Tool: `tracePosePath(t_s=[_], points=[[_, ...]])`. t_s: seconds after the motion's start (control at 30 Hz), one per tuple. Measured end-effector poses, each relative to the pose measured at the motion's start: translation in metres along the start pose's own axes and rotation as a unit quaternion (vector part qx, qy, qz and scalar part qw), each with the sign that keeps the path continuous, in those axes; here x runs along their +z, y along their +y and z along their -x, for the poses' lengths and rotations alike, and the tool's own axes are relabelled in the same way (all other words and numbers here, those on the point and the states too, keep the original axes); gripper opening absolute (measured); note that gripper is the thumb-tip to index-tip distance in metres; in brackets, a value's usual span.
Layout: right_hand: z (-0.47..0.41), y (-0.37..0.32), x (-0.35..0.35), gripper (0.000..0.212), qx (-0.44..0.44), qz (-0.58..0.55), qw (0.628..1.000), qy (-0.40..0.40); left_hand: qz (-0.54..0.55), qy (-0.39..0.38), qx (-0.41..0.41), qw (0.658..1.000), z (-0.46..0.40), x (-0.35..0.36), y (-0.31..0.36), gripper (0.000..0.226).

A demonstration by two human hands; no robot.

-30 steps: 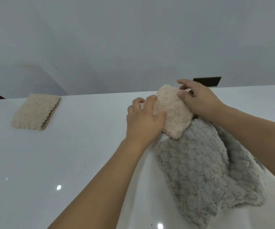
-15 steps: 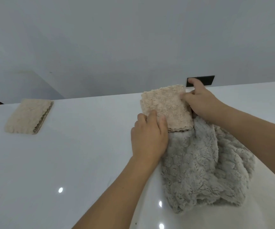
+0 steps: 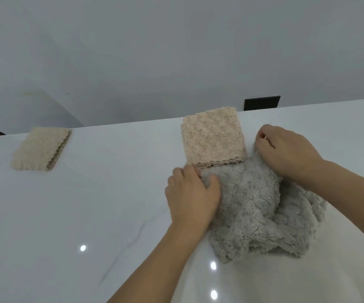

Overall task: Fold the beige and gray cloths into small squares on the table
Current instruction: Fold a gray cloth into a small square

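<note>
Both hands on crumpled gray fleece cloth (image 3: 261,206), table centre-right.
Left hand (image 3: 193,197) grips its 9 o'clock edge; right hand (image 3: 285,152) pinches its 1 o'clock corner. Folded beige textured square (image 3: 213,136) touches it at 12 o'clock.

The left hand (image 3: 193,193) covers the edge of the gray cloth (image 3: 261,206) at 9 o'clock, so its fingertips and the cloth under them cannot be seen. The right hand (image 3: 285,149) hides the cloth's corner at 1 o'clock, and what its curled fingers hold is too small to tell. Both arms run off the picture, one at 6 o'clock and one at 3 o'clock. The folded beige cloth (image 3: 213,136) hides the gray cloth's far edge. A dark thing (image 3: 261,103) at 12 o'clock is partly hidden behind the table (image 3: 89,204).
</note>
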State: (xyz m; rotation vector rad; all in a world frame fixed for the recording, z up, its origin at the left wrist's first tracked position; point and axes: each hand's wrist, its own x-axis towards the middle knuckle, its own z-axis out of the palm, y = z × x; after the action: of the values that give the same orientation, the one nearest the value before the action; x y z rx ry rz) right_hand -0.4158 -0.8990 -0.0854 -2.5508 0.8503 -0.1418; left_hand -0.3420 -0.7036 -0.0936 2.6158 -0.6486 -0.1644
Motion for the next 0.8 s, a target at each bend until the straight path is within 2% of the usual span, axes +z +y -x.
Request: tracePosePath(t_s=[0.07, 0.13, 0.2, 0.27, 0.33, 0.37, 0.47, 0.53, 0.6, 0.67, 0.7, 0.8], points=[[0.014, 0.006, 0.0, 0.024, -0.005, 0.018, 1.0, -0.009, -0.049, -0.05, 0.005, 0.998, 0.012, 0.002, 0.006, 0.026], [0.028, 0.011, 0.0, 0.022, -0.009, 0.022, 1.0, 0.001, -0.025, -0.087, 0.01, 0.996, 0.019, -0.001, 0.013, 0.021], [0.041, 0.014, 0.0, 0.021, -0.002, 0.013, 1.0, 0.025, 0.101, -0.147, -0.028, 0.984, 0.023, -0.01, 0.019, 0.027], [0.055, 0.011, -0.002, 0.023, -0.006, -0.013, 0.998, 0.058, 0.256, -0.196, -0.095, 0.942, 0.028, -0.023, 0.022, 0.026], [0.068, 0.004, -0.006, 0.027, -0.035, -0.046, 0.994, 0.091, 0.339, -0.205, -0.148, 0.906, 0.032, -0.039, 0.021, 0.01], [0.073, -0.001, -0.007, 0.028, -0.052, -0.062, 0.992, 0.099, 0.373, -0.202, -0.163, 0.891, 0.034, -0.048, 0.019, 0.01], [0.08, -0.023, -0.01, 0.021, -0.083, -0.133, 0.982, 0.107, 0.443, -0.18, -0.2, 0.855, 0.037, -0.08, 0.013, 0.029], [0.079, -0.043, -0.013, 0.016, -0.091, -0.191, 0.971, 0.108, 0.449, -0.123, -0.231, 0.854, 0.03, -0.102, 0.001, 0.039], [0.073, -0.066, -0.019, 0.015, -0.098, -0.218, 0.963, 0.122, 0.444, -0.01, -0.223, 0.868, 0.018, -0.125, -0.017, 0.034], [0.065, -0.091, -0.028, 0.011, -0.094, -0.237, 0.955, 0.155, 0.443, 0.124, -0.166, 0.872, 0.005, -0.147, -0.038, 0.03], [0.06, -0.105, -0.032, 0.009, -0.095, -0.258, 0.945, 0.177, 0.454, 0.183, -0.133, 0.862, 0.001, -0.159, -0.048, 0.03], [0.053, -0.145, -0.039, 0.014, -0.122, -0.344, 0.903, 0.227, 0.477, 0.291, -0.036, 0.829, -0.003, -0.19, -0.069, 0.027]])
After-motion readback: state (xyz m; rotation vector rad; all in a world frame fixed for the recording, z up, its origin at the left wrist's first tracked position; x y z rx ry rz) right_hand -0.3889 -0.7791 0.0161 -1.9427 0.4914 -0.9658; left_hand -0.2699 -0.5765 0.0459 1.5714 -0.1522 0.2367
